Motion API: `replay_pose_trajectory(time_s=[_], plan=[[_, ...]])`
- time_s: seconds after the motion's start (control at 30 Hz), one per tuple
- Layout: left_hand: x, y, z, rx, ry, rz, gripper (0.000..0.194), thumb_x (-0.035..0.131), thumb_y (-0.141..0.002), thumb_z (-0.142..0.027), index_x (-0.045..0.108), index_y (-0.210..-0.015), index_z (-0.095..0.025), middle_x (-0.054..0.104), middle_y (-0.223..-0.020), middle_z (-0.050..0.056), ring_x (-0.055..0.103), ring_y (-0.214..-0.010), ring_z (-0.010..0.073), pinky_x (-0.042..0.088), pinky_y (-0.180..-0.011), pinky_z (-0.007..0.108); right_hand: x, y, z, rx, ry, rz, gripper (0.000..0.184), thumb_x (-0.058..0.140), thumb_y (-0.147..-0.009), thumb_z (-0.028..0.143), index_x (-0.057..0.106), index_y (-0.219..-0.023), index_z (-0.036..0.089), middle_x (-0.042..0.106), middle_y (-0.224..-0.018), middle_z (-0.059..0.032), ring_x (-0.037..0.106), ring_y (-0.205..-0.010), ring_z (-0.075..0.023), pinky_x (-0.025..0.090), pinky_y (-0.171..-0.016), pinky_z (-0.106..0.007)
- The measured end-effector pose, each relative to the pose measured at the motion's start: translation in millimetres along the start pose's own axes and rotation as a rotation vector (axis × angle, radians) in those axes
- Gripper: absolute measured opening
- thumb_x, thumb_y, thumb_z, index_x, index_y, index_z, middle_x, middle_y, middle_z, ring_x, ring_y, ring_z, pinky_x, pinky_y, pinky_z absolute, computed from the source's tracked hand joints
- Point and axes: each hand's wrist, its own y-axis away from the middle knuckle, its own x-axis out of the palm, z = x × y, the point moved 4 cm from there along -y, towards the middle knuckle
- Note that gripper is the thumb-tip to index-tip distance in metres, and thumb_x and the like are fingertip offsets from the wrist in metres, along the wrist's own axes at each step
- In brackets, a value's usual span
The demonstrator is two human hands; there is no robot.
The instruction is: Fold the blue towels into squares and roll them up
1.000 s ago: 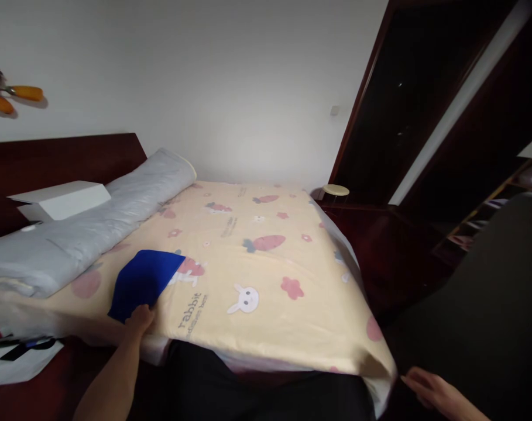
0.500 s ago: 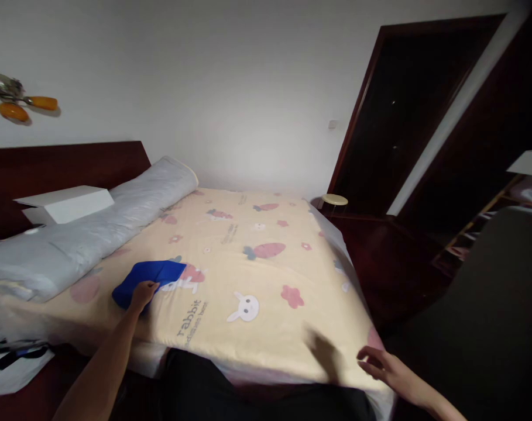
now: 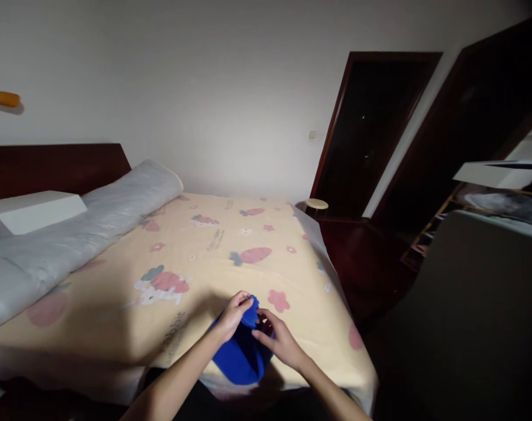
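A blue piece of folded fabric (image 3: 238, 358) hangs in front of me, just over the near edge of the bed. Its exact kind does not show. My left hand (image 3: 234, 316) pinches its upper edge between thumb and fingers, where a small flap stands up. From the other side my right hand (image 3: 283, 342) reaches in, thumb and forefinger apart and curved beside that flap, with their tips at the fabric. Its other fingers are partly hidden. Beneath lies a yellow bed sheet (image 3: 213, 263) printed with rabbits, carrots and flowers.
A rolled grey mattress or quilt (image 3: 99, 228) lies along the dark headboard (image 3: 50, 166), with a white box (image 3: 41, 211) against it. A round stool (image 3: 316, 204) stands by the far dark door (image 3: 393, 134). To the right are a dark grey panel (image 3: 472, 304) and a shelf with another white box (image 3: 494, 174).
My left hand has brought the blue fabric from the left of the bed to the near middle. The right hand has come in from the right to meet it. My view has turned right.
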Motion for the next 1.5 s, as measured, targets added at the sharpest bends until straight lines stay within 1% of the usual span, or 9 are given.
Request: replay_pose_trajectory(time_s=[0.13,0.3,0.4,0.57,0.7,0.87,1.0,1.2,1.5], plan=[[21.6,18,3,-0.133,0.174,0.127,0.039,0.077,-0.063,-0.038,0.065,-0.095,-0.020,0.069,-0.096,0.007,0.064,-0.090,0.0201,0.047,-0.081,0.032,-13,14,-5,0.028,0.063,-0.080,0.044,0.069,-0.078,0.049,0.057,-0.110,0.020,0.064,-0.089,-0.0030,0.059,-0.075,-0.0183,0.047,-0.068,-0.031],[24.5,22,-1,-0.235,0.274,0.202,0.045,0.082,-0.057,-0.028,0.067,-0.098,-0.018,0.070,-0.094,0.006,0.063,-0.091,0.0199,0.045,-0.082,0.032,-16,15,-11,0.043,0.102,-0.170,0.037,0.067,-0.079,0.049,0.062,-0.100,0.018,0.065,-0.084,-0.0039,0.057,-0.070,-0.0172,0.046,-0.064,-0.030],[23.6,24,-2,-0.252,0.317,0.208,0.039,0.085,-0.055,-0.024,0.067,-0.089,-0.018,0.067,-0.085,0.002,0.062,-0.083,0.0161,0.044,-0.078,0.030,-13,15,-10,0.018,0.133,-0.187,0.030,0.059,-0.085,0.046,0.064,-0.096,0.019,0.065,-0.080,-0.0032,0.056,-0.067,-0.0165,0.044,-0.062,-0.028],[25.2,24,4,-0.245,0.329,0.199,0.032,0.086,-0.057,-0.029,0.061,-0.073,-0.017,0.058,-0.069,-0.003,0.056,-0.069,0.0109,0.041,-0.069,0.027,-13,18,-8,0.003,0.155,-0.161,0.026,0.048,-0.090,0.039,0.064,-0.088,0.019,0.064,-0.075,-0.0032,0.055,-0.065,-0.0166,0.043,-0.063,-0.029],[27.5,23,8,-0.245,0.332,0.203,0.034,0.087,-0.055,-0.030,0.061,-0.072,-0.017,0.057,-0.068,-0.004,0.055,-0.068,0.0103,0.041,-0.069,0.026,-14,19,-12,0.058,0.084,-0.179,0.016,0.057,-0.076,0.028,0.066,-0.086,0.020,0.065,-0.076,-0.0013,0.054,-0.064,-0.0159,0.042,-0.066,-0.029],[19.7,18,10,-0.249,0.316,0.182,0.035,0.087,-0.056,-0.034,0.061,-0.073,-0.018,0.058,-0.068,-0.004,0.056,-0.066,0.0108,0.043,-0.065,0.026,-27,15,-32,0.169,-0.045,-0.305,0.013,0.057,-0.057,0.019,0.064,-0.068,0.022,0.059,-0.063,0.0027,0.050,-0.062,-0.0148,0.040,-0.064,-0.028],[-6.8,4,5,-0.226,0.303,0.090,0.035,0.086,-0.056,-0.036,0.060,-0.072,-0.018,0.059,-0.066,-0.004,0.056,-0.062,0.0093,0.042,-0.061,0.024,-65,15,-63,0.318,-0.199,-0.468,0.010,0.051,-0.060,0.030,0.056,-0.058,0.022,0.052,-0.052,0.0031,0.048,-0.052,-0.0141,0.038,-0.053,-0.027],[-72.8,-21,-12,-0.146,0.305,-0.130,0.034,0.085,-0.054,-0.034,0.060,-0.072,-0.019,0.062,-0.064,-0.005,0.057,-0.056,0.0079,0.040,-0.054,0.020,-130,40,-113,0.533,-0.462,-0.771,0.015,0.056,-0.059,0.034,0.046,-0.057,0.023,0.049,-0.051,0.0046,0.046,-0.047,-0.0112,0.039,-0.047,-0.024],[-161.1,-32,-41,-0.001,0.303,-0.390,0.030,0.082,-0.052,-0.036,0.061,-0.067,-0.022,0.064,-0.068,-0.002,0.058,-0.062,0.0121,0.047,-0.055,0.024,-188,66,-143,0.609,-0.644,-1.138,0.016,0.060,-0.063,0.026,0.045,-0.065,0.023,0.043,-0.051,0.0083,0.042,-0.044,-0.0088,0.038,-0.042,-0.022]])
